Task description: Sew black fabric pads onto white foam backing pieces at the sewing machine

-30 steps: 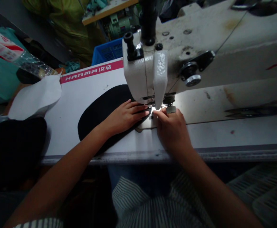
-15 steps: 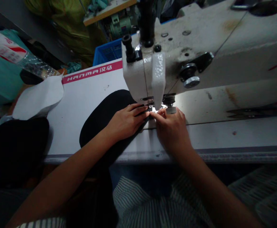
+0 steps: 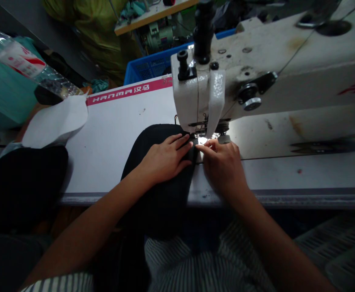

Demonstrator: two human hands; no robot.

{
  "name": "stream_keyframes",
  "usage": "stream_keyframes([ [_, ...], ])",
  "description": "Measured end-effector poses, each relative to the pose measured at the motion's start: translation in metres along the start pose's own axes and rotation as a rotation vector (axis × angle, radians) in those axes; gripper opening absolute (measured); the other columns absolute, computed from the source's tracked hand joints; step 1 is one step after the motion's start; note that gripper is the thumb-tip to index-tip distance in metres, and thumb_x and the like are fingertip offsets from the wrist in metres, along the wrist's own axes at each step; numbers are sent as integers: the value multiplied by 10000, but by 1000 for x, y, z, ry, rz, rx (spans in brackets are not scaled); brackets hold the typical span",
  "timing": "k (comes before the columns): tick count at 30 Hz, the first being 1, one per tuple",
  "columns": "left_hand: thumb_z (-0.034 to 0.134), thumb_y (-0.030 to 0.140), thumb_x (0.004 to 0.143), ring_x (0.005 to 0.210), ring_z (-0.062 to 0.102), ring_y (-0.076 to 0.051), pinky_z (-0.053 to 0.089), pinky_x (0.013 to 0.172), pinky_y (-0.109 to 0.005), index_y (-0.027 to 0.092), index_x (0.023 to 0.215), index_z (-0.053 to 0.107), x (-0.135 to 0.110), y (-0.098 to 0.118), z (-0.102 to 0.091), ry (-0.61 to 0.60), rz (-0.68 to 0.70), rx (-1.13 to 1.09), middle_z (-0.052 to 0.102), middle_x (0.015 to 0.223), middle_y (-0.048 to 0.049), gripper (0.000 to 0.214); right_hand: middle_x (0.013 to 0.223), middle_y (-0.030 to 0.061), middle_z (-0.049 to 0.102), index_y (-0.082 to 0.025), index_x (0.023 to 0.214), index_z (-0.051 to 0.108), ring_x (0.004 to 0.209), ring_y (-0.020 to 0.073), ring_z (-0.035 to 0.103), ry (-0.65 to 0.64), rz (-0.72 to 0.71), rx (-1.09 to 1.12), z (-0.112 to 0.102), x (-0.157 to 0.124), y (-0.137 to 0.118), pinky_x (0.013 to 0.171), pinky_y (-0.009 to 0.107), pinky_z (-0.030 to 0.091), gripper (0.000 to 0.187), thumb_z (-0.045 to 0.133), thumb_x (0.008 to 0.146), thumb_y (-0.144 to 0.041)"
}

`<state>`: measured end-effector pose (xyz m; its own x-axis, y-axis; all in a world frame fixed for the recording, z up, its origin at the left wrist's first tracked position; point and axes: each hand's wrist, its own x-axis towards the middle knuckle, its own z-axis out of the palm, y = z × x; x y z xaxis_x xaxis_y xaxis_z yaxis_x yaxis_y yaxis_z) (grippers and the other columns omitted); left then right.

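Black cloth (image 3: 155, 202) swung closer, left hand (image 3: 165, 159) flat on it, right grip (image 3: 222, 170) unclear

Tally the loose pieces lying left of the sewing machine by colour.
Black: 2 (curved fabric piece under the left hand; heap further left)
White: 1 (sheet)
Total: 3

Back by the wall, a blue plastic crate (image 3: 153, 67) is sitting under a wooden shelf (image 3: 153, 16), a green electric motor (image 3: 158, 40) is glinting between them, and an olive-green sack (image 3: 82, 36) is slumping nearby in the dim light.
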<state>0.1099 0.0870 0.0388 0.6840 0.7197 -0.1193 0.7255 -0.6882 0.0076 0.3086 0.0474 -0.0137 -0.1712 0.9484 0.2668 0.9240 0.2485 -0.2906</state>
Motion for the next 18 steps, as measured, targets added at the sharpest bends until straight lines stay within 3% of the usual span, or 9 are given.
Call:
stream_keyframes([
  [6, 528, 501, 1039, 1469, 436, -305, 625, 869, -399, 179, 1502, 525, 5, 9, 2, 15, -69, 19, 489, 1600, -113, 564, 970, 88, 652, -271, 1219, 731, 857, 247, 452, 15, 21, -29, 2, 2, -1, 842, 406, 347, 326, 480, 1022, -206],
  [11, 567, 432, 1033, 1459, 450, -335, 563, 1034, -462, 125, 1477, 547, 19, 1, 4, 66, -123, -27, 508, 1573, -160, 539, 959, 86, 646, -268, 1193, 737, 874, 249, 458, 22, 35, -33, 3, 2, 1, 822, 392, 331, 300, 487, 1030, -242],
  [14, 588, 403, 1026, 1509, 387, -358, 415, 1195, -524, 98, 1483, 540, -4, 12, 0, 81, -72, -76, 453, 1609, -188, 551, 962, 90, 646, -263, 1190, 736, 876, 252, 457, 7, 32, -26, 3, 2, 2, 810, 391, 325, 298, 486, 1028, -254],
  [18, 577, 774, 887, 1560, 272, -416, 293, 1229, -667, 135, 1557, 449, -69, 60, 11, 64, 148, -189, 361, 1662, -198, 935, 965, 98, 651, -248, 1211, 728, 887, 259, 469, 16, 33, -10, 3, 3, 1, 818, 399, 331, 312, 474, 1029, -252],
])
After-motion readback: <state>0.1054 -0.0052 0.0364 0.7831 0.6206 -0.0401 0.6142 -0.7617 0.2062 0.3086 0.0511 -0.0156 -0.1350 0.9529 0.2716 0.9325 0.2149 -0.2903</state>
